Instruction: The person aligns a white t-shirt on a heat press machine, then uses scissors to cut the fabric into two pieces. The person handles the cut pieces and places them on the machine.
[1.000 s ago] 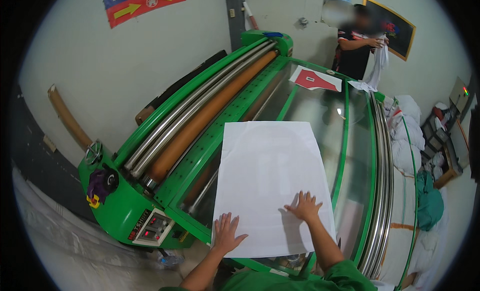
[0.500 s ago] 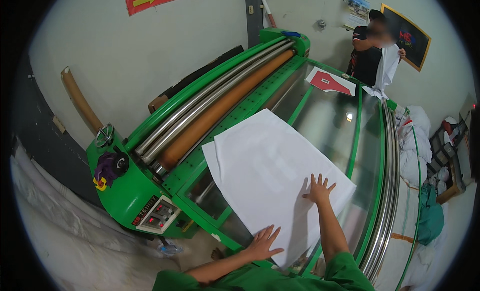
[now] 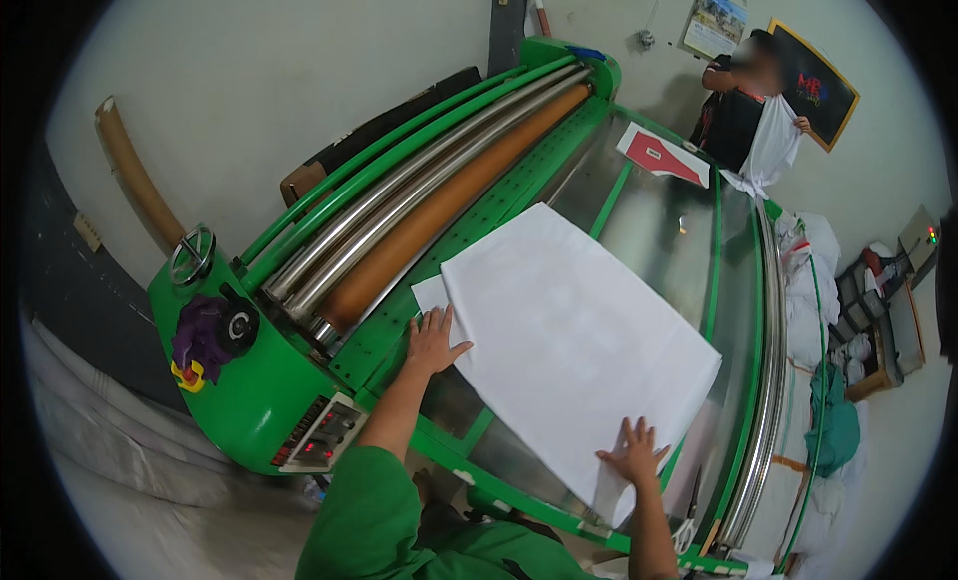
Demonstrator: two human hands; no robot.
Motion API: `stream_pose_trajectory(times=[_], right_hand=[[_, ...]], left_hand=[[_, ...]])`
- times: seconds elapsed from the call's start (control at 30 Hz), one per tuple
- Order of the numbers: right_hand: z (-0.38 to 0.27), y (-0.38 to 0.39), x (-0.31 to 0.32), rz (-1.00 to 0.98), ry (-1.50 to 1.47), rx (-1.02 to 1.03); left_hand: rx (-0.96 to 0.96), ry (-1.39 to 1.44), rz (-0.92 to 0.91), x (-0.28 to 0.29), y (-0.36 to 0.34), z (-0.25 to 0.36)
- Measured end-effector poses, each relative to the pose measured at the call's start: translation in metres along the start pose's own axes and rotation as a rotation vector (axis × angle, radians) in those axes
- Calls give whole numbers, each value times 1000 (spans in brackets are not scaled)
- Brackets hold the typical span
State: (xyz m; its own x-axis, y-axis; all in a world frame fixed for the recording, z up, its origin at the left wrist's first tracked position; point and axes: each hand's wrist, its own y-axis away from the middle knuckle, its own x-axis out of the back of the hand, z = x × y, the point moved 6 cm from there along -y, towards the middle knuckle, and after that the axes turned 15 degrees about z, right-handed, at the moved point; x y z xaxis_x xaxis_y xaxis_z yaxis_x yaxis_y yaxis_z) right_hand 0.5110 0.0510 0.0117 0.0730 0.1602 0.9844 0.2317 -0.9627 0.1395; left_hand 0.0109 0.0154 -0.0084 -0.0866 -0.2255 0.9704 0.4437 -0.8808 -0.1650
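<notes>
A large white sheet of fabric (image 3: 584, 331) lies nearly flat on the green-framed glass table of a roller machine. Under its left edge a white corner (image 3: 432, 294) of another layer sticks out. My left hand (image 3: 434, 343) rests with spread fingers at the left edge, touching that corner and the fabric. On the near right part of the fabric, my right hand (image 3: 634, 452) presses down with its fingers apart. Neither hand grips anything.
Scissors (image 3: 686, 525) lie at the table's near right edge. A red-and-white cut pattern piece (image 3: 664, 157) lies at the far end. Beyond it a person (image 3: 733, 121) holds white cloth. Rollers (image 3: 449, 206) run along the left, a metal bar (image 3: 763, 400) along the right.
My left hand has moved from the fabric's near edge up to its left edge. My right hand has come nearer to me. The fabric lies slightly turned, with a smoother left fold.
</notes>
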Motion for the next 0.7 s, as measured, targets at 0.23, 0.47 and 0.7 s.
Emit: stream_pose_trajectory(times=[0.23,0.47,0.7], right_hand=[[19,-8,-12,73,37,-322],[-23,6,-8,30,41,-374],[13,11,-15,34,49,-359]], left_hand=[[34,-40,-82,21,61,-9],[-458,245,93,3,10,8],[-466,91,-90,-25,-12,18]])
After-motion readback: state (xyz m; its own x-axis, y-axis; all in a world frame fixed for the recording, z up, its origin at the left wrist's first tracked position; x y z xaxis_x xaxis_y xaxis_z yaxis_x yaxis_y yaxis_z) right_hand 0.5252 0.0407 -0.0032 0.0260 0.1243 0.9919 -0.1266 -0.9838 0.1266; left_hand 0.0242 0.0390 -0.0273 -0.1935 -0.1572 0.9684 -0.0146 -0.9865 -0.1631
